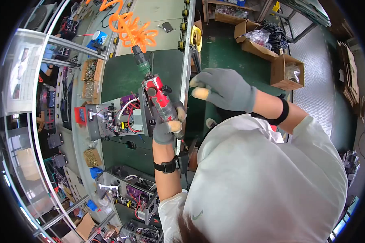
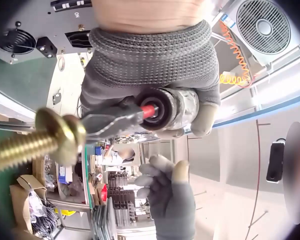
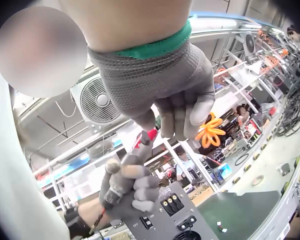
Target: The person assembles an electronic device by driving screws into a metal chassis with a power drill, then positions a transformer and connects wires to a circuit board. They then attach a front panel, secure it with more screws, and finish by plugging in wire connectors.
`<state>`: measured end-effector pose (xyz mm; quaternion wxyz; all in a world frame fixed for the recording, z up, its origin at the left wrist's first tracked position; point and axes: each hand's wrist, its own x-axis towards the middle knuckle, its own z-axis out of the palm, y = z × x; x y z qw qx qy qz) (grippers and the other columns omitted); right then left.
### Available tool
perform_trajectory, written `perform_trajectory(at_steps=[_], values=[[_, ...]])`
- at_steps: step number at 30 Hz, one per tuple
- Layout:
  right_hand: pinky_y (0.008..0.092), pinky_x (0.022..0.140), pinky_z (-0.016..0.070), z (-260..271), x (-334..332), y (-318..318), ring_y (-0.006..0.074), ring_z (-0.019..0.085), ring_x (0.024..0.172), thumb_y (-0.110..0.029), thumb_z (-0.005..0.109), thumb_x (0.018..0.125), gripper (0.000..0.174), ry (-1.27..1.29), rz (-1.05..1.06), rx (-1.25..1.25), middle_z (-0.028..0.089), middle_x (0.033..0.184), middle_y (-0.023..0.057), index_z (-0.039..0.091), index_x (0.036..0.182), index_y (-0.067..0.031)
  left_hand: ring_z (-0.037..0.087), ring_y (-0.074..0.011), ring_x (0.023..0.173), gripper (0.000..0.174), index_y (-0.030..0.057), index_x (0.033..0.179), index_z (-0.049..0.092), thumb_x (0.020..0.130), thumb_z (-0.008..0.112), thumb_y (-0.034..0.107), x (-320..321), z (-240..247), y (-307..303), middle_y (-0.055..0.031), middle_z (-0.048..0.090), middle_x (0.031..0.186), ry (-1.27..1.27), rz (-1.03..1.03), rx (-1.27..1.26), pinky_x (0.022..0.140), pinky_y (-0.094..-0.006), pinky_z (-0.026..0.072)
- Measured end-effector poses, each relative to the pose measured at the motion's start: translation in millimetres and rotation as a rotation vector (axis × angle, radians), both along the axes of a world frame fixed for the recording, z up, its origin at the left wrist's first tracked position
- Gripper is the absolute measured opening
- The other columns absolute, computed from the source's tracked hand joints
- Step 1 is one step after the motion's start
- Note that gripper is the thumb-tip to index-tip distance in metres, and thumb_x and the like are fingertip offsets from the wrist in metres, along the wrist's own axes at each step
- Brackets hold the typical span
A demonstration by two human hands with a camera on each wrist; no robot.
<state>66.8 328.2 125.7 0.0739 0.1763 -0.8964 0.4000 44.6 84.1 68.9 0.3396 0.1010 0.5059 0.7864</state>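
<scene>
My left hand (image 1: 166, 128), in a grey glove with pale fingertips, grips a worn red air screwdriver (image 1: 161, 99). An orange coiled hose (image 1: 132, 30) runs from its far end. Its bit points back toward my body, and a brass screw (image 2: 60, 137) with washers sits at the tip in the left wrist view. My gloved right hand (image 1: 227, 89) hovers apart from the tool, fingers loosely bent around nothing. Just left of the screwdriver, a grey metal chassis (image 1: 105, 127) lies with wires and boards exposed. Its dark panel (image 3: 155, 215) with sockets and a switch shows in the right wrist view.
More open chassis (image 1: 129, 190) stand along the green bench (image 1: 123, 75). Small parts boxes (image 1: 91, 71) and a red bin (image 1: 80, 116) line its far side. A metal rail (image 1: 187, 60) edges the bench. Cardboard boxes (image 1: 287, 73) stand on the floor at right.
</scene>
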Motion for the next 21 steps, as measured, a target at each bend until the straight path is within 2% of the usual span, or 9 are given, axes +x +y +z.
perform_trajectory(at_steps=[5,8,10,12,13,16,18,20,21], values=[[0.0390,0.066,0.0487,-3,-15,-32,0.0342,0.060,0.077,-0.035,0.052,0.094,0.033,0.133,0.041,-0.031,0.060,0.082,0.0138,0.060,0.094,-0.0035,0.054,-0.0126,0.072,0.060,0.0004,0.110,0.052,0.057,0.077,0.009,8,10,-7,-0.0049,0.058,0.082,-0.059,-0.023,-0.099,0.061,-0.0259,0.0429],[0.0415,0.063,0.0477,-18,-12,-32,0.0346,0.060,0.073,-0.033,0.052,0.094,0.028,0.120,0.014,-0.058,0.062,0.082,0.0126,0.061,0.090,-0.0069,0.054,-0.0113,0.066,0.039,0.0016,0.091,0.061,0.058,0.077,0.014,18,23,2,-0.0033,0.060,0.077,0.068,0.013,-0.290,0.060,-0.0259,0.0433],[0.0385,0.057,0.0445,-30,-10,-31,0.0261,0.057,0.062,-0.035,0.050,0.095,0.033,0.083,0.065,-0.312,0.059,0.071,0.0089,0.060,0.086,-0.0049,0.058,-0.0130,0.066,0.034,0.0009,0.086,0.063,0.061,0.077,0.019,24,23,8,-0.0041,0.063,0.075,0.166,0.032,-0.372,0.062,-0.0287,0.0473],[0.0294,0.053,0.0419,-31,0,-26,0.0123,0.049,0.054,-0.042,0.046,0.098,0.044,-0.958,0.063,-1.004,0.052,0.062,0.0020,0.059,0.080,-0.0034,0.061,-0.0164,0.067,0.035,0.0013,0.087,0.064,0.060,0.077,0.020,29,32,16,-0.0085,0.064,0.076,0.234,0.019,-0.502,0.064,-0.0295,0.0489],[0.0226,0.051,0.0373,-23,6,-28,0.0042,0.040,0.050,-0.049,0.043,0.099,0.053,-0.906,0.050,-1.041,0.046,0.059,-0.0025,0.058,0.075,-0.0038,0.061,-0.0164,0.067,0.035,0.0013,0.087,0.064,0.060,0.077,0.020,32,37,18,-0.0085,0.064,0.076,0.224,0.030,-0.506,0.064,-0.0295,0.0489],[0.0230,0.050,0.0372,-5,8,-12,0.0057,0.041,0.047,-0.051,0.041,0.099,0.056,-1.107,0.078,-0.829,0.047,0.056,-0.0020,0.058,0.073,-0.0044,0.061,-0.0238,0.065,0.032,0.0025,0.083,0.064,0.058,0.075,0.019,39,37,19,-0.0112,0.062,0.073,0.458,0.138,-0.593,0.060,-0.0333,0.0487],[0.0261,0.051,0.0399,19,14,0,0.0098,0.043,0.043,-0.047,0.049,0.097,0.049,-1.086,0.107,-0.657,0.048,0.054,0.0003,0.058,0.074,-0.0044,0.059,-0.0311,0.063,0.030,0.0036,0.082,0.063,0.059,0.072,0.019,38,32,18,-0.0117,0.058,0.069,0.752,0.188,-0.883,0.056,-0.0393,0.0476],[0.0285,0.055,0.0447,39,22,11,0.0168,0.054,0.053,-0.040,0.058,0.091,0.039,-0.358,0.315,0.075,0.057,0.064,0.0043,0.060,0.075,-0.0046,0.057,-0.0317,0.070,0.030,0.0030,0.080,0.063,0.058,0.072,0.021,39,37,18,-0.0105,0.058,0.074,0.649,0.119,-1.106,0.067,-0.0405,0.0481],[0.0285,0.055,0.0447,45,19,6,0.0168,0.054,0.053,-0.040,0.058,0.091,0.039,-0.369,0.322,0.080,0.057,0.064,0.0043,0.060,0.075,-0.0046,0.057,-0.0314,0.072,0.030,0.0043,0.078,0.063,0.057,0.073,0.023,41,31,17,-0.0095,0.056,0.073,0.787,0.105,-1.226,0.066,-0.0418,0.0463]])
